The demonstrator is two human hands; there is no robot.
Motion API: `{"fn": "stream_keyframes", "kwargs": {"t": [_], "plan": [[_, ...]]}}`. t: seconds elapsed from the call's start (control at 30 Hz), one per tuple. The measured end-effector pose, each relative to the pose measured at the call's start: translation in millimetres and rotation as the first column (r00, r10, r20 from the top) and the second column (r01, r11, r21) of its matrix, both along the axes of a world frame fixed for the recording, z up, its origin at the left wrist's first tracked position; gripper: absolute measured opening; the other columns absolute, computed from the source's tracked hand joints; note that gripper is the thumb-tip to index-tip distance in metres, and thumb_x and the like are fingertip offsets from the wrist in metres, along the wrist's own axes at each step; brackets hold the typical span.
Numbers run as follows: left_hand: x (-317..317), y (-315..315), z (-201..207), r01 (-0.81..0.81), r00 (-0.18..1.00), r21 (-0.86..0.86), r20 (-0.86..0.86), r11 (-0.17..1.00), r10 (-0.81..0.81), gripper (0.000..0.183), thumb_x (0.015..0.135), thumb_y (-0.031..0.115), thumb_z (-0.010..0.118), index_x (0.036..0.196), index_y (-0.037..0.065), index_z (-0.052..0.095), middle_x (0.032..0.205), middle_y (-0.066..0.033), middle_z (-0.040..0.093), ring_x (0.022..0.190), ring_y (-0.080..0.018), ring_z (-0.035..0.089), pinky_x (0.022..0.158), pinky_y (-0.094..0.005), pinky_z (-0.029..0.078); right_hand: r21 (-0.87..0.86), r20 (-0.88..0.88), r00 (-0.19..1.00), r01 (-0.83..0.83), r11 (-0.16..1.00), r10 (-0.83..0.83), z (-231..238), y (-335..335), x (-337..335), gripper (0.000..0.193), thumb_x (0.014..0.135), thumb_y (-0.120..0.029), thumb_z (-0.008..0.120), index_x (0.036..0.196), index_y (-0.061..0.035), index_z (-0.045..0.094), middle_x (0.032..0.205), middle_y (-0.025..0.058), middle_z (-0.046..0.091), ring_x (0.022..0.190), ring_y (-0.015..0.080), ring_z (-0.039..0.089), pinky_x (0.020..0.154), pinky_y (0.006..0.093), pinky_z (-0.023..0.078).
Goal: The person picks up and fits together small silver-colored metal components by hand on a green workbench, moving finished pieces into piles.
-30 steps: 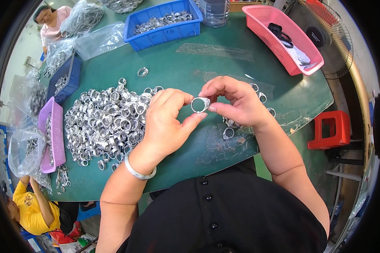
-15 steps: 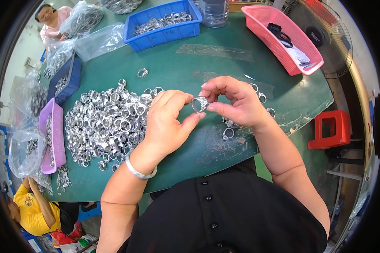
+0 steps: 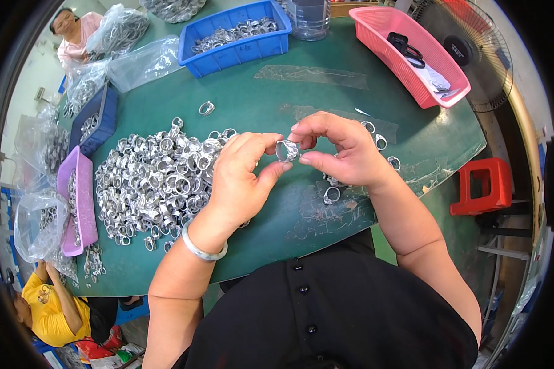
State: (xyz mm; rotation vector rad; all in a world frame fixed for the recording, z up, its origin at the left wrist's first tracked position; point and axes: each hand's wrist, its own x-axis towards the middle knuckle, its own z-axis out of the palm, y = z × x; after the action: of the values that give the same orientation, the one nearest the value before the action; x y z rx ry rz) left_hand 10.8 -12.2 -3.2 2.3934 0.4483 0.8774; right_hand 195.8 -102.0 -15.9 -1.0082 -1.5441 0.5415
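A silver-coloured metal ring (image 3: pixel 287 150) with a wide, patterned front is held up between both hands over the green table. My left hand (image 3: pixel 243 175), with a pale bangle at the wrist, pinches it between thumb and forefinger. From the other side, the thumb and bent fingers of my right hand (image 3: pixel 345 150) close on the patterned part. A big heap of similar rings (image 3: pixel 154 178) lies left of my left hand. Several loose rings (image 3: pixel 332 195) lie beside and partly under my right hand, and one single ring (image 3: pixel 207 108) lies farther off.
A blue bin (image 3: pixel 234 46) of rings stands at the back, a pink basket (image 3: pixel 406 55) at back right. A purple basket (image 3: pixel 80 203) and a dark blue bin (image 3: pixel 98 120) line the left, near plastic bags. Two people sit left. A red stool (image 3: pixel 483 184) stands right.
The ring and my fingertips have shifted very slightly to the left, and the ring looks turned a little. My hold on it is otherwise the same.
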Motion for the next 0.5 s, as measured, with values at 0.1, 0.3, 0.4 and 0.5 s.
{"fn": "stream_keyframes", "kwargs": {"t": [0.1,0.3,0.4,0.5], "plan": [[-0.6,0.7,-1.7,0.014,1.0,-0.078,-0.006,0.997,-0.015,0.034,0.071,0.005,0.074,0.103,0.004,0.063,0.084,-0.0069,0.062,0.077,-0.0219,0.058,0.07,-0.0322,0.047,-0.019,0.008,1.0,-0.017,1.0,0.017,0.4,-1.6,0.9,0.036,0.073,0.006,0.067,0.108,-0.0006,0.059,0.095,0.0069,0.062,0.08,0.0143,0.058,0.072,0.0279,0.048],[-2.1,2.3,-4.0,0.083,0.996,-0.339,0.01,0.937,-0.085,0.032,0.078,0.006,0.069,0.109,0.004,0.061,0.09,-0.0081,0.063,0.085,-0.0204,0.061,0.076,-0.0313,0.048,-0.01,0.08,0.997,0.012,1.0,-0.011,4.2,-1.9,1.1,0.032,0.072,0.005,0.069,0.102,-0.0012,0.06,0.094,0.0074,0.062,0.079,0.0151,0.058,0.071,0.0279,0.048],[-1.8,2.3,-4.0,0.124,0.992,-0.408,0.027,0.904,-0.124,0.034,0.082,0.004,0.065,0.115,0.003,0.059,0.095,-0.0093,0.063,0.089,-0.0186,0.061,0.08,-0.0302,0.048,0.037,0.059,0.997,0.042,0.998,-0.044,3.3,-0.7,0.2,0.033,0.07,0.006,0.069,0.101,-0.0024,0.061,0.094,0.0063,0.063,0.074,0.0145,0.059,0.067,0.0264,0.05],[-1.9,2.9,-4.6,0.163,0.986,-0.445,0.042,0.881,-0.161,0.036,0.085,0.002,0.062,0.12,0.002,0.057,0.1,-0.01,0.062,0.092,-0.0173,0.06,0.082,-0.0295,0.048,0.058,0.046,0.998,0.047,0.997,-0.05,1.7,-0.5,0.5,0.033,0.07,0.007,0.068,0.101,-0.0023,0.061,0.094,0.0067,0.063,0.074,0.0146,0.06,0.066,0.0264,0.05]]}}
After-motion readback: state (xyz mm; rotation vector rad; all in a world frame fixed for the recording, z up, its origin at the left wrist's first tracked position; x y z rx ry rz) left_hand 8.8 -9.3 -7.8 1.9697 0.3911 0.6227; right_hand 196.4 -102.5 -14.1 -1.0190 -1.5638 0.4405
